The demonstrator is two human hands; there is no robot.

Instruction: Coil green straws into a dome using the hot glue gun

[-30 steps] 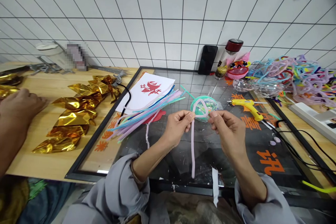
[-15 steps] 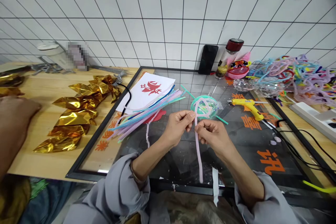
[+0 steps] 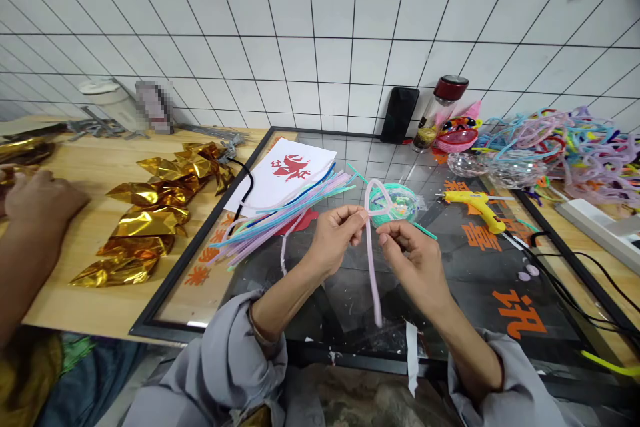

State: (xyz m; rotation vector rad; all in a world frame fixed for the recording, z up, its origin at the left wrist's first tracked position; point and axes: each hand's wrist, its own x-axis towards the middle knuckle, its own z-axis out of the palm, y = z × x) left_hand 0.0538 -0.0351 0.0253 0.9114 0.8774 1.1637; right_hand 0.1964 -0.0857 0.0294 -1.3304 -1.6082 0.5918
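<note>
My left hand [image 3: 340,237] pinches a pale pink pipe cleaner [image 3: 371,267] near its bend. The upper part of the stem curves round into a loop, and its long end hangs down over the dark glass. Just right of the stem, my right hand [image 3: 413,257] has its thumb and fingers apart, with nothing visible between them. Behind the loop lies a round green pipe-cleaner piece [image 3: 407,203] with clear wrapping, partly covered by the loop. A bundle of pink, blue and white pipe cleaners [image 3: 285,220] rests left of my left hand.
A yellow glue gun [image 3: 475,205] and its cords lie at right, before a tangled pipe-cleaner heap [image 3: 575,147]. A phone [image 3: 399,115] and a bottle [image 3: 440,113] stand by the wall. White paper [image 3: 285,170] and gold foil [image 3: 150,220] lie left, near another person's hand [image 3: 47,197].
My right hand has let go of the pipe cleaner and moved slightly right. The pink loop has narrowed and tilted. The other person's hand has shifted.
</note>
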